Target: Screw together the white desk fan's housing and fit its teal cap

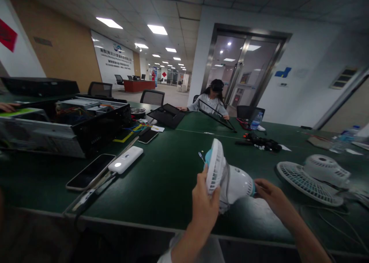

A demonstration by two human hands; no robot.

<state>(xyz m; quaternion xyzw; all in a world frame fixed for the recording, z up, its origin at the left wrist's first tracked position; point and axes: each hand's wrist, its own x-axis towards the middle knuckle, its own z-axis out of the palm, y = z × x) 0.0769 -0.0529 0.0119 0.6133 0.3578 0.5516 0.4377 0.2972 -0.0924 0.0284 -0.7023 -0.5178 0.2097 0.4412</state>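
So your left hand [204,201] is gripping the rim and your right hand [272,195] is pinching the pale-blue back end of that small white plastic fan [238,180], round slatted grille tipped sideways, over the dark green tabletop [161,186].

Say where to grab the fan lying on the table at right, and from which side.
Probably the rounded white body of that fan, palm down from above. It stands proud of the wide grille, which lies low on the table and seems to leave little finger room beneath. I'd avoid the right side, where cables lie.
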